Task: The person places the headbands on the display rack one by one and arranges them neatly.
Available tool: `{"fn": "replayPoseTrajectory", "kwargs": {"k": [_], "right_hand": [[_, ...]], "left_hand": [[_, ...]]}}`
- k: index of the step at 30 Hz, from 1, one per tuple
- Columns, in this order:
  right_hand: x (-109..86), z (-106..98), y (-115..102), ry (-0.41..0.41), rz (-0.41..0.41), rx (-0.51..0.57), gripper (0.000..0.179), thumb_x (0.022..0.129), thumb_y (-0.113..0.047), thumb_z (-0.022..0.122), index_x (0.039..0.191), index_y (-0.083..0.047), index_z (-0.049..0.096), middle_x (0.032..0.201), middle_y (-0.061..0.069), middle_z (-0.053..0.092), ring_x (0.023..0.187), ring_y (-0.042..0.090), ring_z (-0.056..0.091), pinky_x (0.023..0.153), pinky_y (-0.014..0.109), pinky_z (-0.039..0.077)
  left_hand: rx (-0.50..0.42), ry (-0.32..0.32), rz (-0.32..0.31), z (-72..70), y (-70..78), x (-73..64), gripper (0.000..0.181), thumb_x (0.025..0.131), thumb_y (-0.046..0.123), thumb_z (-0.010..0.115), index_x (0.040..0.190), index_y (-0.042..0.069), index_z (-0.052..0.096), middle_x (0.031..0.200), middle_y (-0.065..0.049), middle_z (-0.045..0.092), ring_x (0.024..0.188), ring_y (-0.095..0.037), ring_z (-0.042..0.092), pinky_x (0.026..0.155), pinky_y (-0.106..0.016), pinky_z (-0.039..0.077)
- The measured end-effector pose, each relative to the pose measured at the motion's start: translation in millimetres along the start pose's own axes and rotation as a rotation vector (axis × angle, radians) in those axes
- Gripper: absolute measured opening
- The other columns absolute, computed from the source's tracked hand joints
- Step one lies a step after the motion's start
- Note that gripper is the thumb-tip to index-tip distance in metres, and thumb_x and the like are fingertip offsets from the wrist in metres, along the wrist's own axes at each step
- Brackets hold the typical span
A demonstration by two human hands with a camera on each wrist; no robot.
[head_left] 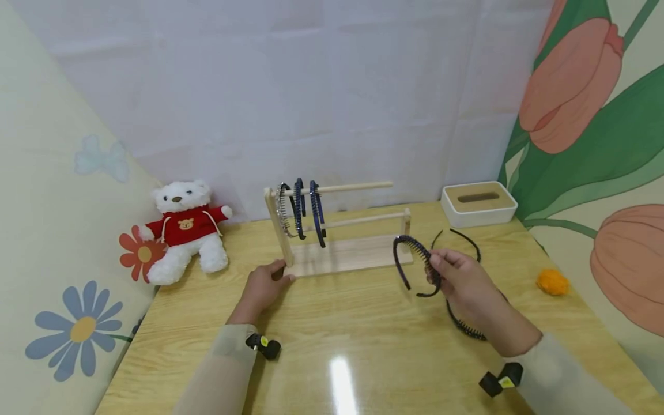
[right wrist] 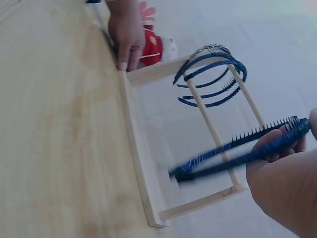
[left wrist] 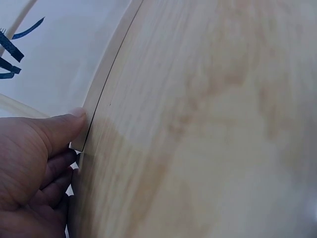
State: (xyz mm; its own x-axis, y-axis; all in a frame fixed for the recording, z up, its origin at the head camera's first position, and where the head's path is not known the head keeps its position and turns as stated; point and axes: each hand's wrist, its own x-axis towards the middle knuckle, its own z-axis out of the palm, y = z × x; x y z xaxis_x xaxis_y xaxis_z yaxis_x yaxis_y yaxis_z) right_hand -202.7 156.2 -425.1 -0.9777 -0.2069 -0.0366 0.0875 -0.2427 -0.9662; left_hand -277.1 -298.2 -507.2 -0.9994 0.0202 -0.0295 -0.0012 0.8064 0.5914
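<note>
My right hand pinches a dark toothed headband by one side, held above the table to the right of centre. In the right wrist view that headband appears slightly blurred. With thumb and curled fingers, my left hand grips the left end of the base of a wooden rack. The left wrist view shows the thumb on the edge of the base. Three headbands hang near the left end of the rack's upper rod; the leftmost looks shiny and pale.
More dark headbands lie on the table by my right hand, partly hidden by it. A white tissue box stands at the back right, an orange fluffy ball near the right edge. A white teddy bear sits at the left.
</note>
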Motion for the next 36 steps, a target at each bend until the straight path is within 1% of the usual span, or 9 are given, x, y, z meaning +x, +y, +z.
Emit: {"fn": "replayPoseTrajectory", "kwargs": {"k": [2, 5, 9, 13, 17, 22, 30, 33, 36], "right_hand": [[5.5, 0, -5, 0.001, -0.049, 0.130, 0.021, 0.114, -0.013, 0.059, 0.098, -0.015, 0.074, 0.091, -0.004, 0.071, 0.084, 0.009, 0.066, 0.079, 0.020, 0.060], [15.6, 1, -17, 0.014, -0.127, 0.244, 0.026, 0.113, -0.012, 0.059, 0.093, -0.016, 0.074, 0.088, -0.002, 0.071, 0.082, 0.009, 0.065, 0.077, 0.019, 0.059], [34.8, 4, -41, 0.075, -0.207, 0.353, 0.022, 0.111, -0.016, 0.063, 0.091, -0.013, 0.073, 0.090, -0.001, 0.069, 0.084, 0.011, 0.064, 0.078, 0.019, 0.057], [57.9, 9, -62, 0.124, -0.272, 0.458, 0.019, 0.108, -0.016, 0.067, 0.091, -0.011, 0.071, 0.091, 0.001, 0.069, 0.085, 0.012, 0.064, 0.077, 0.019, 0.058], [79.8, 18, -74, 0.146, -0.284, 0.538, 0.015, 0.106, -0.015, 0.069, 0.093, -0.009, 0.071, 0.090, 0.003, 0.067, 0.085, 0.013, 0.064, 0.078, 0.020, 0.059], [98.7, 30, -76, 0.197, -0.261, 0.554, 0.020, 0.107, -0.014, 0.066, 0.089, -0.011, 0.073, 0.087, 0.002, 0.068, 0.082, 0.013, 0.064, 0.076, 0.020, 0.059], [112.9, 37, -69, 0.230, -0.208, 0.563, 0.024, 0.109, -0.011, 0.064, 0.086, -0.012, 0.072, 0.086, 0.001, 0.069, 0.080, 0.013, 0.062, 0.074, 0.021, 0.058], [115.6, 39, -65, 0.240, -0.211, 0.518, 0.028, 0.111, -0.011, 0.062, 0.085, -0.015, 0.071, 0.085, -0.001, 0.069, 0.079, 0.011, 0.062, 0.075, 0.019, 0.058], [118.6, 42, -58, 0.249, -0.237, 0.452, 0.032, 0.112, -0.010, 0.060, 0.082, -0.018, 0.071, 0.083, -0.004, 0.069, 0.078, 0.010, 0.062, 0.075, 0.018, 0.057]], "left_hand": [[-0.002, -0.002, -0.006, -0.4, 0.7, 0.3, 0.057, 0.107, 0.027, 0.073, 0.158, 0.007, 0.058, 0.166, -0.024, 0.047, 0.154, -0.049, 0.045, 0.128, -0.062, 0.037], [0.001, -0.007, -0.008, -0.8, 0.6, 0.3, 0.058, 0.107, 0.028, 0.072, 0.159, 0.007, 0.057, 0.166, -0.025, 0.046, 0.154, -0.049, 0.045, 0.128, -0.062, 0.037], [0.013, -0.010, -0.006, -1.6, 0.1, 0.5, 0.058, 0.108, 0.029, 0.072, 0.159, 0.006, 0.056, 0.165, -0.025, 0.047, 0.153, -0.050, 0.045, 0.127, -0.064, 0.038], [0.023, -0.006, 0.003, -2.3, -0.7, 0.9, 0.058, 0.108, 0.028, 0.072, 0.158, 0.006, 0.057, 0.165, -0.025, 0.048, 0.152, -0.050, 0.047, 0.127, -0.064, 0.039], [0.014, -0.009, -0.003, -1.9, -1.4, 1.3, 0.058, 0.107, 0.029, 0.072, 0.159, 0.006, 0.057, 0.165, -0.024, 0.048, 0.153, -0.050, 0.046, 0.127, -0.063, 0.038], [0.009, -0.013, -0.006, -0.6, -2.0, 1.0, 0.058, 0.107, 0.030, 0.072, 0.158, 0.006, 0.057, 0.165, -0.025, 0.048, 0.153, -0.051, 0.046, 0.127, -0.064, 0.038], [0.003, -0.011, -0.005, 0.3, -1.4, -0.5, 0.058, 0.107, 0.027, 0.072, 0.159, 0.006, 0.057, 0.166, -0.025, 0.047, 0.153, -0.051, 0.045, 0.127, -0.064, 0.038], [0.003, -0.009, -0.005, 0.2, 0.5, -0.8, 0.057, 0.107, 0.027, 0.072, 0.158, 0.006, 0.057, 0.165, -0.025, 0.048, 0.153, -0.050, 0.046, 0.127, -0.064, 0.038], [0.002, -0.008, -0.008, -0.2, 1.0, -0.6, 0.057, 0.108, 0.027, 0.072, 0.158, 0.006, 0.057, 0.166, -0.024, 0.047, 0.153, -0.050, 0.046, 0.128, -0.063, 0.038]]}}
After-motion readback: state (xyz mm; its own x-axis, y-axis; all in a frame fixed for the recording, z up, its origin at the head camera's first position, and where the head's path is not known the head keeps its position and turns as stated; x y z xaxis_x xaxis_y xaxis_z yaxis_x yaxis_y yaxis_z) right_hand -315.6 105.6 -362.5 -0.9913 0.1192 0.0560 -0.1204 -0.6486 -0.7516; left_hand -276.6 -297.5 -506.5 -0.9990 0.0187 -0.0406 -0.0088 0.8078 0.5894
